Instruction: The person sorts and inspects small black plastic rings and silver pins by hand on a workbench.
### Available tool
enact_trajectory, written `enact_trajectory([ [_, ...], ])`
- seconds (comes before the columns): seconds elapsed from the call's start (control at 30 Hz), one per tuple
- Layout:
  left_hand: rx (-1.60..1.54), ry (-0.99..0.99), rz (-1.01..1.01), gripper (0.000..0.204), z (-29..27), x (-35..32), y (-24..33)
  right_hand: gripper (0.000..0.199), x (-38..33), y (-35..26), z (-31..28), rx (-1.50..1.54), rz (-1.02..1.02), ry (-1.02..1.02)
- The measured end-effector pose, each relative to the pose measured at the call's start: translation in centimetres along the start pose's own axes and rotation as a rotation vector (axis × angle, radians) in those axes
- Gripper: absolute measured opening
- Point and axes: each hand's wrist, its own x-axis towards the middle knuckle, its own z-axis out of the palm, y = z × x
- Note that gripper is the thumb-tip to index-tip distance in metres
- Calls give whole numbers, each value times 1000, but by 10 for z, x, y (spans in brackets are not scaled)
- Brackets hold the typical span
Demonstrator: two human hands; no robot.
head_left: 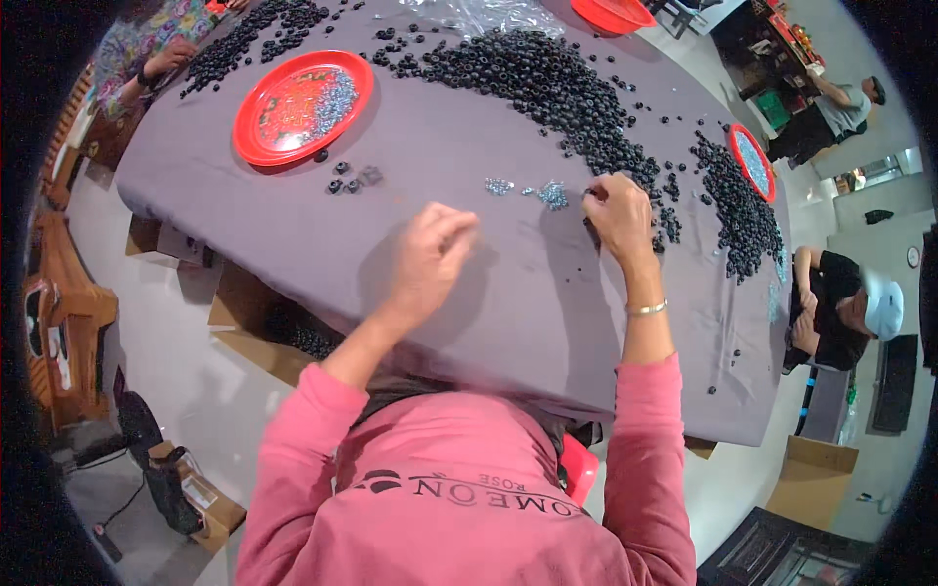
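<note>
My left hand [430, 259] is raised over the cloth, slightly smeared by motion, with a gap between thumb and fingers and nothing visible in it. Beyond it lie several small round black pieces [344, 181], one of them a blur. At the edge of the big heap, my right hand [622, 217] is pinched on a small round black piece [590, 195], mostly hidden by the fingers. Just left of that hand sits a small pile of shiny pale-blue bits [553, 195], and a smaller pile [498, 186] lies further left.
A grey-purple cloth [489, 332] covers the table. Black pieces form a large heap [537, 78] and another at right [745, 225]. A red plate [252, 146] holds shiny bits; another red plate [770, 186] stands far right. Other people [850, 303] are around the table.
</note>
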Motion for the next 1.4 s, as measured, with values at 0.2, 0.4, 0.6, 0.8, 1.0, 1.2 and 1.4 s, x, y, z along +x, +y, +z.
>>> enact_trajectory([
  [0.2,-915,-143,-585,16,15,-5,7,18,-46,-86,-15,907,-147,112],
  [0.4,-1163,-174,-616,19,14,-11,5,19,-59,-101,-7,1131,-50,49],
  [0.6,-1201,-216,-574,13,20,-3,5,21,-60,-89,0,1239,-75,-36],
  [0.8,-1267,-258,-598,15,27,7,17,21,-54,-75,-2,1195,-220,47],
  [1.0,-1260,-221,-603,18,39,10,11,23,-47,-62,-9,1160,-248,49],
  [1.2,-1272,-234,-634,14,37,13,8,14,-52,-25,-8,936,61,149],
  [1.4,-1285,-211,-616,12,32,13,2,7,-34,18,-3,490,176,276],
])
